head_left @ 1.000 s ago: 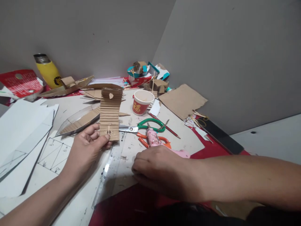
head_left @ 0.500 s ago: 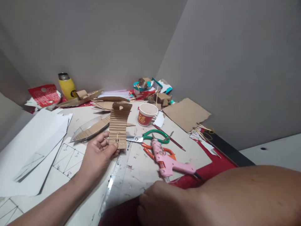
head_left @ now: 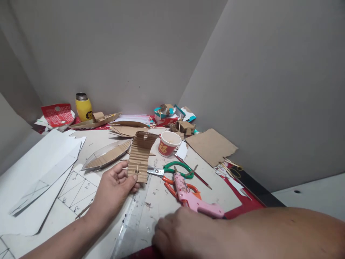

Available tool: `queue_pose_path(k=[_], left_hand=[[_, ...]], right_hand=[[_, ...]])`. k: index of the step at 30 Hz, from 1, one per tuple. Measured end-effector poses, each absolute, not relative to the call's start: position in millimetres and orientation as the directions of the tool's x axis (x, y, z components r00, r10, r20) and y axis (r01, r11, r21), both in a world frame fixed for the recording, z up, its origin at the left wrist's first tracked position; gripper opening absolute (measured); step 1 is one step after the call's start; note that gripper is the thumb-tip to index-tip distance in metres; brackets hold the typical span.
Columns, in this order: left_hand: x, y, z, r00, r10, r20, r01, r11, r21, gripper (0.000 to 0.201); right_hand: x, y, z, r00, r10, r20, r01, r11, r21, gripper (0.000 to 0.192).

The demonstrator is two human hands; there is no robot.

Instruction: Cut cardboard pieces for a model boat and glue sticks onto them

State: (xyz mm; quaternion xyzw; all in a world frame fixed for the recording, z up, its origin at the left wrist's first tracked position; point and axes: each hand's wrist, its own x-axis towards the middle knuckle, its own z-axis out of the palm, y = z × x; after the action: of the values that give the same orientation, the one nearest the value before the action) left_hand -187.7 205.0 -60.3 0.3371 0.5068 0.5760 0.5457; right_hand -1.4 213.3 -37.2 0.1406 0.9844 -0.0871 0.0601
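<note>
My left hand (head_left: 114, 192) pinches the lower end of a corrugated cardboard strip (head_left: 138, 156) between thumb and fingers. The strip stands up and its top curls over, with a hole near the upper edge. A short thin stick juts from a hole near my thumb. My right hand (head_left: 183, 230) is low in front, just this side of a pink glue gun (head_left: 190, 197), with its fingers curled under; what they hold, if anything, is hidden. Behind the strip, scissors (head_left: 158, 171) with green and orange handles lie partly beneath the glue gun. A clear ruler (head_left: 129, 217) runs below my left hand.
A boat-shaped cardboard piece (head_left: 107, 156) lies left of the strip. A red-and-white paper cup (head_left: 167, 146), a pencil (head_left: 199, 177) and a flat cardboard sheet (head_left: 212, 145) are to the right. White papers (head_left: 40, 172) cover the left; a yellow bottle (head_left: 83, 108) stands behind.
The view has tilted up, so the table sits lower in the picture. My right hand has shifted slightly left and now covers the glue gun's tip area. My left hand keeps the cardboard strip.
</note>
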Motion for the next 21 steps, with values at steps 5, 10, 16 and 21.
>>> queue_pose_path(k=[5, 10, 16, 21], left_hand=[[-187, 205, -67, -0.142, 0.974, -0.177, -0.293, 0.13, 0.947, 0.043], [-183, 205, -69, -0.108, 0.97, -0.217, -0.318, 0.173, 0.932, 0.046], [-182, 205, -73, -0.091, 0.973, -0.214, -0.316, 0.176, 0.932, 0.037], [-185, 205, -72, -0.069, 0.973, -0.22, -0.301, 0.19, 0.934, 0.035]], right_hand=[[-3, 258, 13, -0.946, 0.324, 0.009, 0.308, 0.907, -0.288, 0.014], [-19, 278, -9, -0.928, 0.337, 0.155, 0.298, 0.926, -0.231, 0.017], [-26, 284, -25, -0.927, 0.333, 0.173, 0.306, 0.938, -0.164, 0.017], [-9, 276, -19, -0.901, 0.362, 0.239, 0.318, 0.926, -0.203, 0.017]])
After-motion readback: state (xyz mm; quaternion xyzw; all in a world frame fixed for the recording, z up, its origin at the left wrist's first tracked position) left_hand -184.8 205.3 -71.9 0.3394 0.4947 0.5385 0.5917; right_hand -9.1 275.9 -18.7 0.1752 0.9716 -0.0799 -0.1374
